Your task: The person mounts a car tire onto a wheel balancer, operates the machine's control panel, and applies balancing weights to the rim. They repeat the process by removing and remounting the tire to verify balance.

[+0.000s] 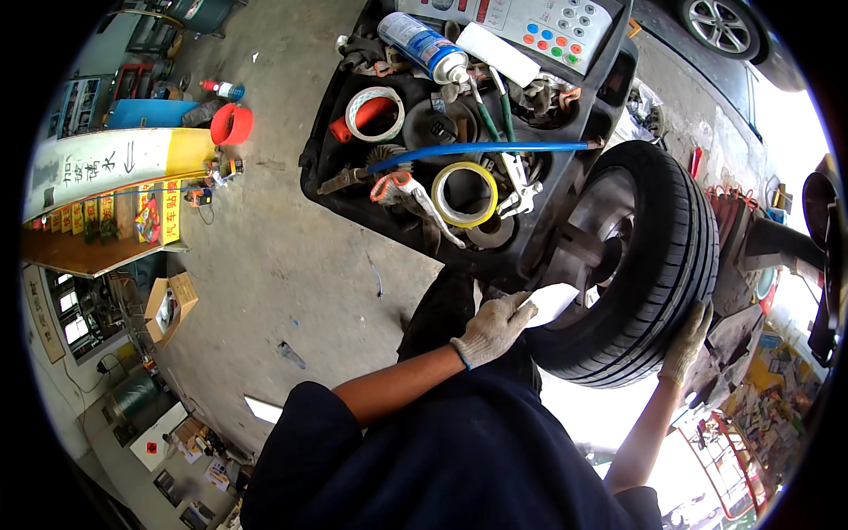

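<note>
A black tyre on a metal wheel (pixel 685 256) stands upright to my right, mounted on a machine's shaft. My left hand (pixel 495 331), in a pale knitted glove, is closed on a flat white piece (pixel 553 303) at the near side of the wheel; whether it is card or plastic I cannot tell. Against the tyre's right side lies my right hand (pixel 689 343), also gloved, its fingers stretched out along the tread. The inner wheel rim (pixel 618 208) shows behind the white piece.
Ahead is a black machine tray (pixel 353 168) with a spray can (pixel 422 44), tape rolls (pixel 477 181), pliers (pixel 512 181) and a blue bar (pixel 486 148). Above it sits a button panel (pixel 565 26). A cardboard box (pixel 181 305) and red ring (pixel 231 124) are leftward. A car wheel (pixel 720 26) stands far right.
</note>
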### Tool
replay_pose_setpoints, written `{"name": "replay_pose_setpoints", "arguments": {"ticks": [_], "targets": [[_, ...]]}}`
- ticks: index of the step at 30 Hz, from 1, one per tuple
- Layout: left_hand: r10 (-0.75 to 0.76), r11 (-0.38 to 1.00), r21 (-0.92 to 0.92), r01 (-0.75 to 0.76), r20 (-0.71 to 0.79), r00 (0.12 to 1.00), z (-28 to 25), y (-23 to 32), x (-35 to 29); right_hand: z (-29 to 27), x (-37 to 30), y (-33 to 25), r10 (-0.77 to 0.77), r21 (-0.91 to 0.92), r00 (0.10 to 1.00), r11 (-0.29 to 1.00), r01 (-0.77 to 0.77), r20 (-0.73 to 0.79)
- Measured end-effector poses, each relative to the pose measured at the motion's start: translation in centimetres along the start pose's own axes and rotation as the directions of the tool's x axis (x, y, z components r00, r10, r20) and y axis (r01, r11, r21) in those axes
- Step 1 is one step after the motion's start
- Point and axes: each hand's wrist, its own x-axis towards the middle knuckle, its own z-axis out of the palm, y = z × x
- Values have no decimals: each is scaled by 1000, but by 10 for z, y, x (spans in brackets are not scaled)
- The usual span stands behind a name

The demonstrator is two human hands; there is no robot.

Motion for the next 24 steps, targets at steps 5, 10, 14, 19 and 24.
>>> {"name": "replay_pose_setpoints", "arguments": {"ticks": [5,10,14,19,24], "targets": [[-48,999,9,48,18,999,-3,4,2,-1,-11,-7,48,34,999,998,-48,-3],[-41,999,-9,41,18,999,0,5,3,1,-15,-3,11,45,1000,999,-10,-13],[-14,1000,2,14,16,1000,2,4,5,-1,-16,2,47,62,999,997,-47,0],[-68,996,-58,68,8,998,12,-14,10,-2,-21,-14,89,87,996,992,-89,9],[-132,956,-266,127,-2,991,36,-34,35,2,-16,-14,77,36,997,996,-77,-8]]}}
